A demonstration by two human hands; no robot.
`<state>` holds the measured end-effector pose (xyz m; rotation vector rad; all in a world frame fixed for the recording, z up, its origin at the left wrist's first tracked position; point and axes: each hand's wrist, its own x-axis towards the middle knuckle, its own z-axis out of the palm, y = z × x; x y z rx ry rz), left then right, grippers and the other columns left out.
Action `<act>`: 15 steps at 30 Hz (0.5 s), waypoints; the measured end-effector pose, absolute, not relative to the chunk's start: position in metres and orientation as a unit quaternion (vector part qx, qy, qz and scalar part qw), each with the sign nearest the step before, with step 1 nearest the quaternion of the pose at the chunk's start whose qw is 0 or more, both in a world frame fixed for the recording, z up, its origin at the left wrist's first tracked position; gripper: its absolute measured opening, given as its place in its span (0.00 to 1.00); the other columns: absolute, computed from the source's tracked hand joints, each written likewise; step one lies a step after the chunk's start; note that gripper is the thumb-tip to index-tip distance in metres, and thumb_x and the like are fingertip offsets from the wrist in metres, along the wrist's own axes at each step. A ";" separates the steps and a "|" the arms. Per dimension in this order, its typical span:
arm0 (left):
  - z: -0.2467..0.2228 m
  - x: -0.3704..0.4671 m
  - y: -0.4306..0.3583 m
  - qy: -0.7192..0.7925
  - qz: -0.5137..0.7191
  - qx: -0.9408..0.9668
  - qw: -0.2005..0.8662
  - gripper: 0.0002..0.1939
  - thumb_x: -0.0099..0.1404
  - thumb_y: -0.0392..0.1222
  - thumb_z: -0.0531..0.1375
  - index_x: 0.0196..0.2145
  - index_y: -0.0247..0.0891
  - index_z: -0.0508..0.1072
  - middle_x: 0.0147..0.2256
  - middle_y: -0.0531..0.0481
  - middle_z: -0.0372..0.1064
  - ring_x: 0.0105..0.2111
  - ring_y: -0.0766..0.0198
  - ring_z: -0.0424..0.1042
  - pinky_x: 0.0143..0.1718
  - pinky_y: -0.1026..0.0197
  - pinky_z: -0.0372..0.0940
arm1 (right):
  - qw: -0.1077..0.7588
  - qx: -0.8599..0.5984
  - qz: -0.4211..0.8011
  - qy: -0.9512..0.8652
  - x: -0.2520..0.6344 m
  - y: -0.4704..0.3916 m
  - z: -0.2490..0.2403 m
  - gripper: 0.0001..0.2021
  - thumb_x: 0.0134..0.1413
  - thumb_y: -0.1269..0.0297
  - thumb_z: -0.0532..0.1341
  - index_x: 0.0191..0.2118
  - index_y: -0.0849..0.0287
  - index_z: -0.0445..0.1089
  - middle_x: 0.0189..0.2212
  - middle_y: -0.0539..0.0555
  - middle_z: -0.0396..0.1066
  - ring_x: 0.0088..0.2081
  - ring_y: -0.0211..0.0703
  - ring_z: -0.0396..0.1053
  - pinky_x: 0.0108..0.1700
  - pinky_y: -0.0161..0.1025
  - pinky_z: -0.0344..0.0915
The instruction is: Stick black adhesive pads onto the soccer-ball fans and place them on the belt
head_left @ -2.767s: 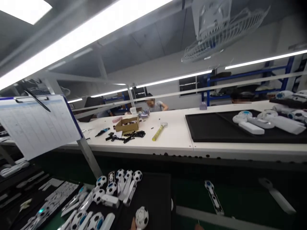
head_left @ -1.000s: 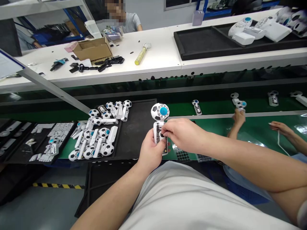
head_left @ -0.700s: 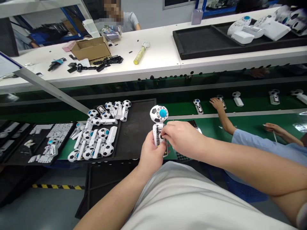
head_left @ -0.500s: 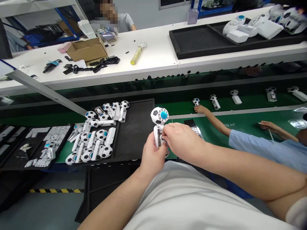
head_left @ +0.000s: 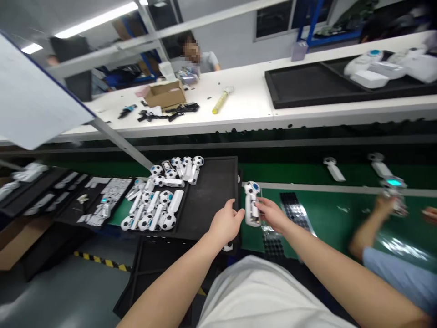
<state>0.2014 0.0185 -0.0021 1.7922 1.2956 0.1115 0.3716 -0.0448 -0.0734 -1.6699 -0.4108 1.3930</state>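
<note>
My right hand (head_left: 271, 215) grips the side of a white handheld device (head_left: 253, 212), which has a round soccer-ball head at the top and a handle with its inside partly exposed. Just left of the device, my left hand (head_left: 227, 222) is off it, thumb and fingers apart. To the left, a black tray (head_left: 208, 196) bears several similar soccer-ball devices (head_left: 166, 221), heaped on its left half. Beside my right hand, a sheet of round black pads (head_left: 292, 207) lies on the green belt.
Along the green line sits another white device (head_left: 333, 169). A co-worker's hand (head_left: 384, 207) at right holds one, blurred. Small white parts fill a tray (head_left: 116, 193) at far left. Above runs a white shelf (head_left: 239, 109) with a cardboard box (head_left: 165, 94) and a black tray (head_left: 297, 89).
My left hand has let go of the device and opened. My right hand has shifted from the handle's front to its right side. The view has swung left and up.
</note>
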 end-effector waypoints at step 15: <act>-0.007 0.142 0.221 0.731 0.226 0.558 0.322 0.18 0.69 0.52 0.57 0.44 0.32 0.73 0.45 0.43 0.72 0.47 0.55 0.71 0.51 0.47 0.65 | 0.214 -0.889 0.306 -0.263 0.530 0.046 -0.242 0.18 0.65 0.57 0.59 0.56 0.61 0.67 0.55 0.60 0.67 0.54 0.50 0.68 0.56 0.54 0.66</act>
